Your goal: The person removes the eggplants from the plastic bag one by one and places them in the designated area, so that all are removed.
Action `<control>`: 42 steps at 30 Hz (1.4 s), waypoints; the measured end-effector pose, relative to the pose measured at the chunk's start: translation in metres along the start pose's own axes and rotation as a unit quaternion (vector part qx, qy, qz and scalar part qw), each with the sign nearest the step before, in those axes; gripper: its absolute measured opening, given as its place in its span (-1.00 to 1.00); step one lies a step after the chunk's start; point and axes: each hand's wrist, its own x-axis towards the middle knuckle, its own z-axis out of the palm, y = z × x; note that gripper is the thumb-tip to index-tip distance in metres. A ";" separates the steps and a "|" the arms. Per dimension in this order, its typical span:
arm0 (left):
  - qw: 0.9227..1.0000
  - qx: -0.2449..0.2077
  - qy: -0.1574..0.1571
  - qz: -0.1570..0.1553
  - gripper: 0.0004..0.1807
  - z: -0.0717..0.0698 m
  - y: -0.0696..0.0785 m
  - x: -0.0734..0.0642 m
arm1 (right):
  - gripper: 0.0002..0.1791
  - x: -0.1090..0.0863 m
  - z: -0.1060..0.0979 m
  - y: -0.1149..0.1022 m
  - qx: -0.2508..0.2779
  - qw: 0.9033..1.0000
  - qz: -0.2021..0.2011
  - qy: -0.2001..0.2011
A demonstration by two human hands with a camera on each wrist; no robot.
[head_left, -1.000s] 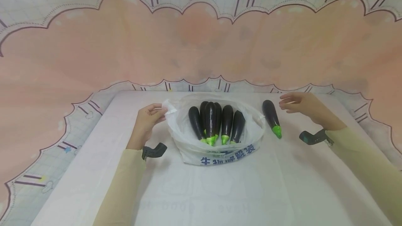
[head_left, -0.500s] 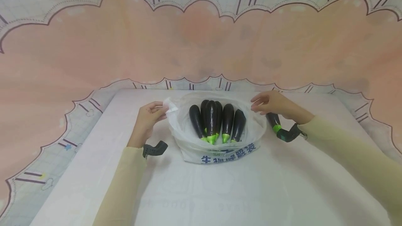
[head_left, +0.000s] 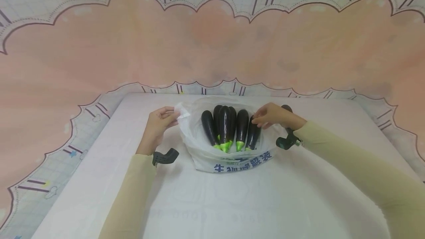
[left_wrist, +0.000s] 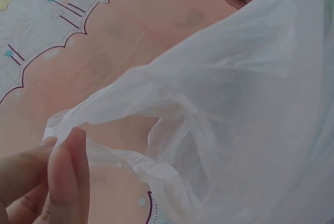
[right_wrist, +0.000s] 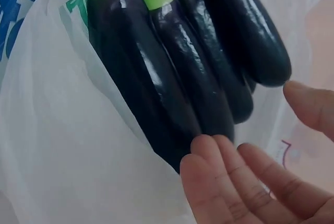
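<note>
A white plastic bag (head_left: 189, 150) with blue printing stands open-mouthed on the table, several dark eggplants (head_left: 225, 123) with green stems lying inside. My left hand (head_left: 160, 128) pinches the bag's handle (left_wrist: 68, 122) between thumb and fingers at its left side. Over the right rim reaches my right hand (head_left: 277, 115), its fingertips at the blunt end of the rightmost eggplant (head_left: 254, 135). In the right wrist view the fingers (right_wrist: 224, 177) are loosely extended and the thumb (right_wrist: 313, 104) stays apart from them. Whether the fingertips touch the eggplant I cannot tell.
Another eggplant (head_left: 287, 108) lies outside the bag on the right, mostly hidden behind my right wrist. A white cloth covers the table (head_left: 216, 205). Behind it hangs a pink patterned curtain (head_left: 199, 51). Each wrist wears a dark camera mount (head_left: 166, 156).
My right hand has moved left from beyond the loose eggplant, over the bag's rim to the rightmost eggplant inside. The left hand keeps its pinch on the bag handle.
</note>
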 end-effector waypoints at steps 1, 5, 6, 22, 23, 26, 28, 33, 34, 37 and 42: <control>1.000 -0.002 0.000 -0.001 -0.70 0.000 0.000 0.000 | -0.57 0.001 0.001 0.001 -0.001 1.000 0.007 -0.005; 1.000 -0.008 0.000 -0.002 -0.74 0.000 -0.001 0.001 | -0.56 0.000 0.002 0.001 0.000 1.000 0.027 -0.006; 1.000 -0.010 -0.001 -0.002 -0.74 0.000 -0.001 0.001 | -0.56 0.000 0.002 0.002 0.000 1.000 0.031 -0.004; 0.999 0.028 0.009 0.015 -0.62 0.000 0.001 0.001 | -0.55 0.005 0.004 0.019 0.001 0.994 0.109 0.023; 0.999 0.042 0.014 0.018 -0.63 0.000 0.000 0.001 | -0.55 0.005 0.005 0.019 0.001 0.994 0.111 0.024; 0.995 0.094 0.029 0.031 -0.64 0.000 0.001 0.001 | -0.53 0.005 0.007 0.022 0.000 0.993 0.114 0.026; 0.990 0.127 0.032 0.041 -0.64 0.000 0.001 0.001 | -0.53 0.006 0.009 0.023 -0.002 0.993 0.112 0.027; 0.979 0.193 0.008 0.061 -0.63 -0.003 0.002 -0.001 | -0.58 0.006 0.011 0.025 -0.002 0.995 0.094 0.024; 0.978 0.201 0.001 0.058 -0.62 -0.004 0.002 -0.001 | -0.58 0.006 0.011 0.026 -0.004 0.995 0.093 0.024; 0.977 0.209 -0.029 0.040 -0.60 -0.009 0.003 -0.001 | -0.57 0.006 0.012 0.026 -0.008 0.995 0.093 0.025; 0.975 0.211 -0.069 0.013 -0.56 -0.015 0.005 -0.001 | -0.54 0.006 0.013 0.025 -0.010 0.994 0.105 0.026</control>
